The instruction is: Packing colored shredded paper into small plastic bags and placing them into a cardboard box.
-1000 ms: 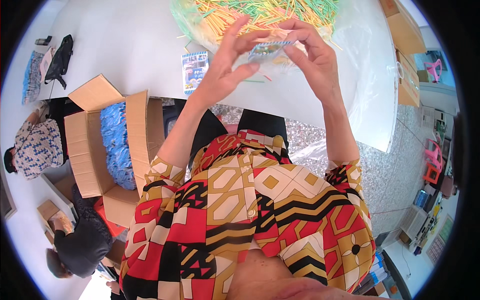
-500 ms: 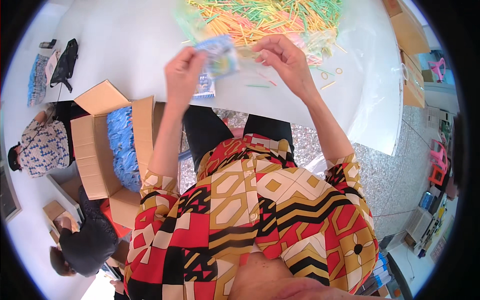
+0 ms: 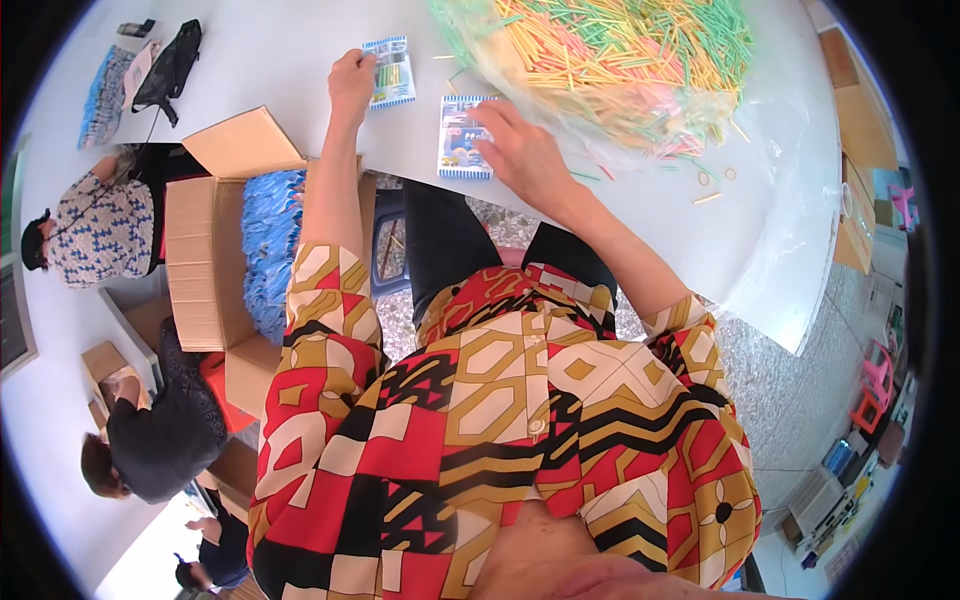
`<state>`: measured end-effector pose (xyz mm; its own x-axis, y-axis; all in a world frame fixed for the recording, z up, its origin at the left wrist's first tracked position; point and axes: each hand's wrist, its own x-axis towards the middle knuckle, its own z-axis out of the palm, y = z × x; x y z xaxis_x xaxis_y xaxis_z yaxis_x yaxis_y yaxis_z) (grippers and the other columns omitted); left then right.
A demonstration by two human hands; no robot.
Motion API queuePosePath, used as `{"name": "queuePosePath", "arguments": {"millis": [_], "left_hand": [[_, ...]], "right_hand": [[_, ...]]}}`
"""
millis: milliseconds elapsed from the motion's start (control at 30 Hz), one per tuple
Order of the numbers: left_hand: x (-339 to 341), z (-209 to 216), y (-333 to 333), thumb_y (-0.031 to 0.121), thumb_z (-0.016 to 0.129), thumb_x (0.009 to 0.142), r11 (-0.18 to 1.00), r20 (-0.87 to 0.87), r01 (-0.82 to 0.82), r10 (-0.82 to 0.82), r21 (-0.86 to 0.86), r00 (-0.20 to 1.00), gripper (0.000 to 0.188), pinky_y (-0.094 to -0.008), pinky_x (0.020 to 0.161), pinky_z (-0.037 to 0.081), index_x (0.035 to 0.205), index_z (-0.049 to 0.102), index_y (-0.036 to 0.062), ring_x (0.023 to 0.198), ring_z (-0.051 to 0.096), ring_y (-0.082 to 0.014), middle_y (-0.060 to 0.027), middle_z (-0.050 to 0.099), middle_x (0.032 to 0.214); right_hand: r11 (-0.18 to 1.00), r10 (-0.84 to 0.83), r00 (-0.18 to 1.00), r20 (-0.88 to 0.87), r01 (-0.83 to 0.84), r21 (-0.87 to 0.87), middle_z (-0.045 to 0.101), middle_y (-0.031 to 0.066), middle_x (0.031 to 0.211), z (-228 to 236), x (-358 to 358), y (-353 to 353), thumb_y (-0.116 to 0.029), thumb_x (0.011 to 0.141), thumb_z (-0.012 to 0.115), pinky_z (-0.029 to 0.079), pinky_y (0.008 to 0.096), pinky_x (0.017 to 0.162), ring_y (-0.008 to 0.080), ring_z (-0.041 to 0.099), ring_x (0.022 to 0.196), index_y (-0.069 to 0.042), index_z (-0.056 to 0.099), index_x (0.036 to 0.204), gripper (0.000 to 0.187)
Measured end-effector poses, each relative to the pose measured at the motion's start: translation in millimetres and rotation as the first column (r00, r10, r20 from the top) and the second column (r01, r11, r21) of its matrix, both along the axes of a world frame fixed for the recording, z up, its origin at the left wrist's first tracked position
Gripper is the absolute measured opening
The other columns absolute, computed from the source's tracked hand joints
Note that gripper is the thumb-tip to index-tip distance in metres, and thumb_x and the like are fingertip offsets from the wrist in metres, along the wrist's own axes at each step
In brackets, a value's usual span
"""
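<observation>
My left hand (image 3: pixel 352 85) is closed on the left edge of a small blue-and-white packet (image 3: pixel 392 88) with yellow and green sticks showing through its window. A second blue-and-white packet (image 3: pixel 458 150) lies flat near the table's front edge. Over that one's right side is my right hand (image 3: pixel 522 152), thumb and fingers apart; whether the fingertips touch it I cannot tell. Farther right, a big clear plastic bag (image 3: pixel 600 110) lies spread, heaped with yellow, green and pink sticks (image 3: pixel 610 50).
Loose sticks and rubber bands (image 3: pixel 703 178) lie on the white table (image 3: pixel 270 60). An open carton (image 3: pixel 200 270) with many blue packets (image 3: pixel 270 260) stands at my left. Cartons (image 3: pixel 850 110) line the right edge. A black bag (image 3: pixel 170 75) lies far left; several people work beyond.
My left hand has moved the packet away from my right hand, farther back on the table. My right hand has come down toward the lying packet, its fingers opened. The whole view has shifted.
</observation>
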<state>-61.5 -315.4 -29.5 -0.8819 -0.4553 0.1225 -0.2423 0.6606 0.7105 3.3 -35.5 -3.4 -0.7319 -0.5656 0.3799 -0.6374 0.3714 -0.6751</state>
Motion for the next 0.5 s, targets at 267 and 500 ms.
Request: {"name": "queuePosePath", "arguments": {"millis": [267, 500], "left_hand": [[0, -2, 0, 0.026, 0.058, 0.085, 0.987, -0.029, 0.080, -0.085, -0.137, 0.996, 0.026, -0.0337, 0.069, 0.047, 0.095, 0.063, 0.0024, 0.073, 0.059, -0.0210, -0.0102, 0.062, 0.082], [36, 45, 49, 0.017, 0.066, 0.078, 0.917, -0.317, 0.041, -0.178, -0.396, 0.932, 0.030, -0.0412, 0.083, 0.045, 0.104, 0.059, 0.0056, 0.101, 0.054, -0.0325, -0.0150, 0.056, 0.110]], "right_hand": [[0.948, -0.149, 0.988, -0.045, 0.156, 0.278, 0.048, 0.0087, 0.118, -9, -20, -12, -0.023, 0.080, 0.064, 0.051, 0.0420, 0.069, 0.0322, 0.060, 0.088, -0.003, 0.049, 0.112, 0.040], [0.958, -0.160, 0.984, -0.080, 0.175, 0.228, 0.048, 0.0067, 0.118, -8, -17, -9, -0.021, 0.077, 0.067, 0.051, 0.0406, 0.067, 0.0289, 0.061, 0.087, -0.009, 0.052, 0.109, 0.038]]}}
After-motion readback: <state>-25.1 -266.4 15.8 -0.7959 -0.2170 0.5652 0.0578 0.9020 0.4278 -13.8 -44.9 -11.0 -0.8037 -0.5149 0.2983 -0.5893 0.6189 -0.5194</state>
